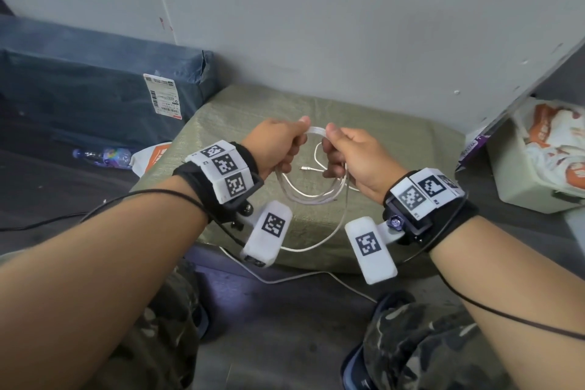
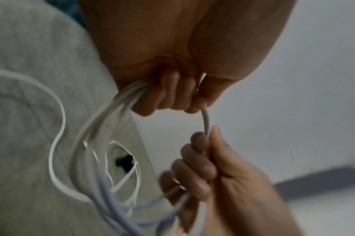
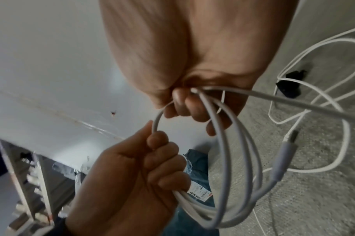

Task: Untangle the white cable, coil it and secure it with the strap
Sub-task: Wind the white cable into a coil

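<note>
Both hands hold a coil of white cable (image 1: pixel 311 198) above a green woven sack (image 1: pixel 395 149). My left hand (image 1: pixel 280 144) grips the coil's left side and pinches its top strand. My right hand (image 1: pixel 349 153) grips the right side, thumb on the same top strand. In the right wrist view several loops (image 3: pixel 235 143) hang from the right hand's fingers (image 3: pixel 184 108), and a grey plug (image 3: pixel 291 137) dangles beside them. A loose tail (image 1: pixel 316 245) trails over the sack's front edge. A black strap (image 3: pixel 290 84) lies on the sack among thin white loops; it also shows in the left wrist view (image 2: pixel 125 161).
A dark blue wrapped parcel (image 1: pixel 95 89) with a label stands at the left, with a plastic bottle (image 1: pixel 104 155) below it. A white box (image 1: pixel 522 187) holding an orange-printed bag sits at the right. A grey wall rises right behind the sack.
</note>
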Demonstrator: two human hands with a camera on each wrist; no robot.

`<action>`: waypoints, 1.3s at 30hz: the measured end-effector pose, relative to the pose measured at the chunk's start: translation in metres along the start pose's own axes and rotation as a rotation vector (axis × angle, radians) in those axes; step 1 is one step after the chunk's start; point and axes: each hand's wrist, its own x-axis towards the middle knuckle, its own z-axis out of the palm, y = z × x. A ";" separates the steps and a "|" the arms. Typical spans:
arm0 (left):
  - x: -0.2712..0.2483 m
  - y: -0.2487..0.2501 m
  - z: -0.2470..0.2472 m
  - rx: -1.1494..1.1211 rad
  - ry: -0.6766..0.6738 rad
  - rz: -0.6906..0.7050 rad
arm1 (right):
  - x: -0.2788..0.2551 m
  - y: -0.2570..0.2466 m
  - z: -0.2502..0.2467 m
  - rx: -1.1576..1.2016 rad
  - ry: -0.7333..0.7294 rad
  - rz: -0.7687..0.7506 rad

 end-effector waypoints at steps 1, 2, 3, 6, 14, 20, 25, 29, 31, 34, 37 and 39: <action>0.000 0.000 -0.001 0.063 -0.007 0.006 | 0.001 0.001 0.000 -0.060 -0.010 -0.013; 0.000 0.000 -0.001 0.120 -0.026 0.003 | 0.001 0.003 0.000 -0.140 -0.027 -0.033; -0.001 -0.001 -0.001 0.161 -0.051 -0.006 | 0.001 0.005 0.001 -0.216 -0.042 -0.053; -0.003 -0.002 0.002 0.140 -0.081 -0.015 | 0.001 0.006 0.004 -0.231 -0.047 -0.064; 0.000 0.001 -0.005 0.000 -0.039 -0.012 | -0.002 0.001 0.002 0.052 -0.060 0.013; -0.003 0.000 -0.003 0.197 -0.140 -0.050 | -0.003 0.006 0.006 -0.332 -0.090 -0.127; 0.001 0.001 -0.005 -0.028 -0.057 -0.016 | -0.003 0.000 -0.003 -0.436 -0.036 -0.199; 0.004 0.000 -0.009 -0.158 -0.021 -0.019 | -0.005 0.001 -0.003 -0.626 0.086 -0.229; 0.005 0.002 -0.012 -0.228 0.022 -0.012 | -0.001 0.003 -0.007 -0.608 0.204 -0.196; 0.008 0.005 -0.015 -0.332 0.046 -0.009 | 0.002 0.006 -0.013 -0.334 0.215 0.071; 0.008 0.005 -0.016 -0.400 0.046 0.003 | 0.001 0.008 -0.008 -0.047 0.176 0.247; 0.007 0.005 -0.015 -0.413 0.044 0.010 | 0.000 0.007 -0.003 0.115 0.097 0.298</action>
